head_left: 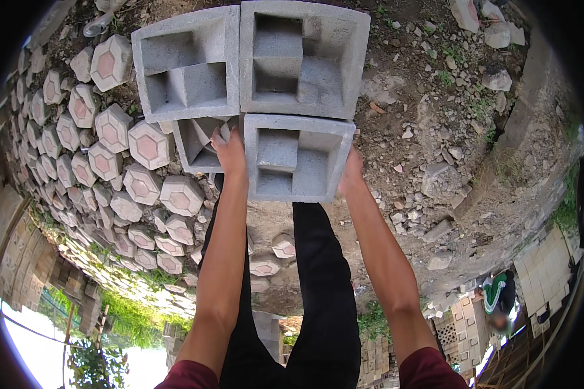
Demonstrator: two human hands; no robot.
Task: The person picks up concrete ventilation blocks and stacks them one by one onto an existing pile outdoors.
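Grey concrete breeze blocks with stepped square recesses are grouped in front of me. The nearest block is held between my two hands. My left hand presses against its left side, fingers bent in the gap over a lower block, which is partly covered. At the right side, my right hand grips the same block, its fingers mostly hidden behind the wall. Beyond it, a large block stands at the far right, touching another block at the far left.
Many hexagonal concrete pavers with pinkish centres are heaped on the left. Rubble and stones lie over the dirt on the right, beside a concrete edge. Another person in green and dark clothing is at the lower right.
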